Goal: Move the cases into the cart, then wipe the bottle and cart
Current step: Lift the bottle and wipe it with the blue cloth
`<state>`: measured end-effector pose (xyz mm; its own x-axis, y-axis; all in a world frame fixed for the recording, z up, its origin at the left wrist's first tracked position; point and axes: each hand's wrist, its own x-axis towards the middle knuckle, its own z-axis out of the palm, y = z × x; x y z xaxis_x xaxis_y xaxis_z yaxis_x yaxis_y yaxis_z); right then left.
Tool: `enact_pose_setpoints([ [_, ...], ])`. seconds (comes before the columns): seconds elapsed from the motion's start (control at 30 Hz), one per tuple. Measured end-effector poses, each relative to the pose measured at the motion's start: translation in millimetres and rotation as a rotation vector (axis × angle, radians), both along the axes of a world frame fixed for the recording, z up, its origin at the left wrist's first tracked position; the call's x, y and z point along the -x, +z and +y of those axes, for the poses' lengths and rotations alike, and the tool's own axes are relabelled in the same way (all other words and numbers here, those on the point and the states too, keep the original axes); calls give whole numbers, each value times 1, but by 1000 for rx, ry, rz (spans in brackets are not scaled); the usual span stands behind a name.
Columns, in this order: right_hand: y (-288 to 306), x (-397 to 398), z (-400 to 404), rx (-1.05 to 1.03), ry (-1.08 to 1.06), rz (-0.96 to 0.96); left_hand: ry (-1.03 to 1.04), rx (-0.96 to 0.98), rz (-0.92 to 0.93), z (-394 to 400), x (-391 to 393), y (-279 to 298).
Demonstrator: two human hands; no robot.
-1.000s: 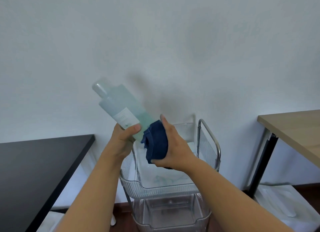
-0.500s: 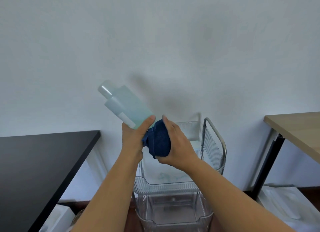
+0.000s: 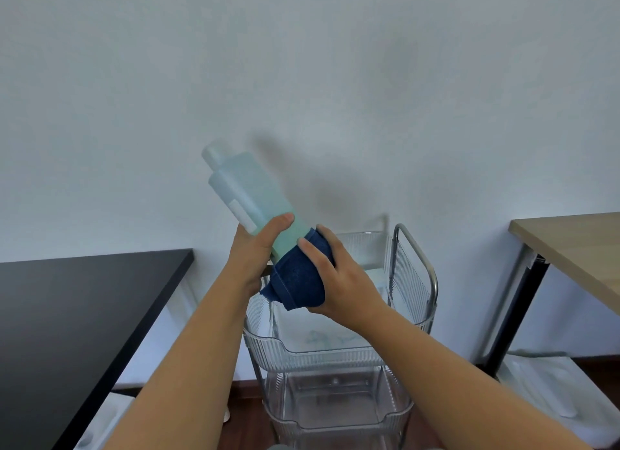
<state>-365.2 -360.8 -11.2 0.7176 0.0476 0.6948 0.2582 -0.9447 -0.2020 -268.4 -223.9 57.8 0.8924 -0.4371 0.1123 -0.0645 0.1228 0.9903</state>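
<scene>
A pale green translucent bottle (image 3: 250, 191) with a white cap is held tilted, cap up and to the left, above the cart. My left hand (image 3: 255, 251) grips its lower body, thumb across the front. My right hand (image 3: 339, 275) presses a dark blue cloth (image 3: 298, 280) around the bottle's base, which the cloth hides. Below stands the clear plastic cart (image 3: 332, 352) with ribbed tiers and a metal handle. Pale flat items lie in its top tier, too blurred to tell apart.
A black table (image 3: 67, 315) fills the left side, and a wooden table (image 3: 577, 245) on a black leg sits at the right. A white wall is close behind the cart. White boxes rest on the floor under both tables.
The bottle has turned in my left hand, so its label now faces left. My right hand has wrapped the cloth further around the base. The view has shifted slightly.
</scene>
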Motion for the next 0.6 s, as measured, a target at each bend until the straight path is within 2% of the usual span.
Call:
enact_pose_setpoints([
  [0.17, -10, 1, 0, 66, -26, 24, -22, -38, 58, 2, -6, -13],
  [0.4, -5, 0, -1, 192, 72, -69, -87, -113, 141, 7, -20, -11],
  [0.6, 1, -1, 2, 246, 92, -93, -173, -191, 29, 16, -26, 8],
])
